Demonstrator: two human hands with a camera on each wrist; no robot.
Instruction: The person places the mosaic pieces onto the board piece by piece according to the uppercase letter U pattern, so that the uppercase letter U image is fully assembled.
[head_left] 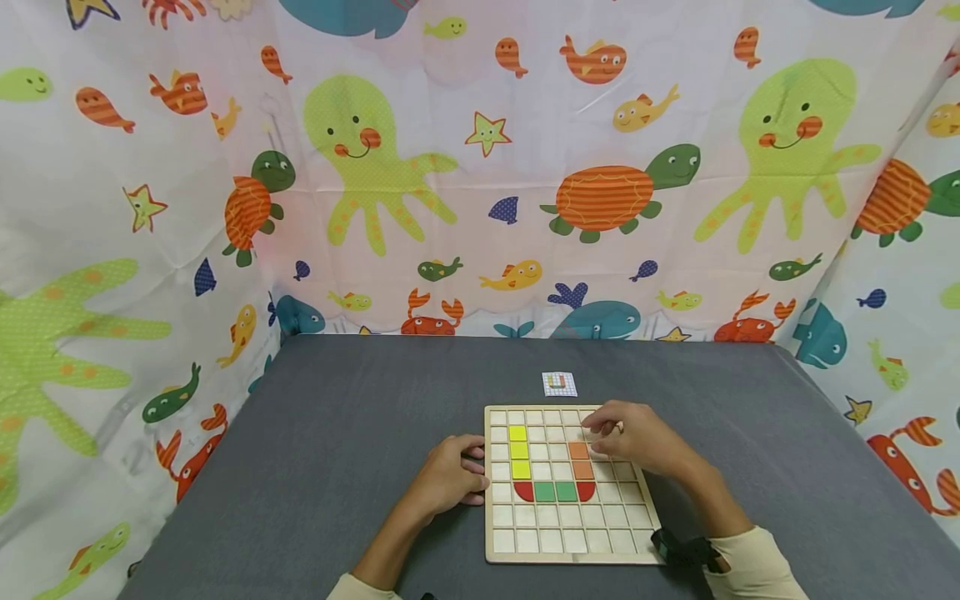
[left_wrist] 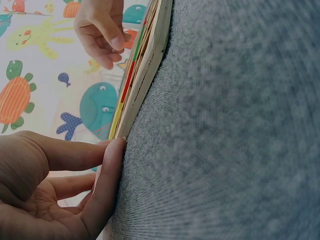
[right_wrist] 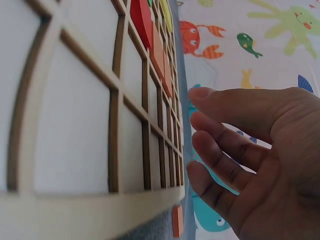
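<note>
A wooden grid board (head_left: 536,542) lies on the table with coloured tiles in its cells. Three yellow tiles (head_left: 519,451) form a left column and two orange tiles (head_left: 581,461) a right one. Between their lower ends run two green tiles (head_left: 555,492) and two rounded red tiles (head_left: 524,492). At the board's left edge is my left hand (head_left: 450,473), thumb and fingertips touching the rim. My right hand (head_left: 633,433) hovers over the upper right cells above the orange column. In the right wrist view its fingers are loosely bent, thumb apart, with nothing between them.
A small printed card (head_left: 559,384) with a coloured grid pattern lies behind the board. One loose orange tile (right_wrist: 177,221) sits beside the board's edge in the right wrist view. The grey table (head_left: 360,400) meets a sea-animal curtain (head_left: 465,275) at the back.
</note>
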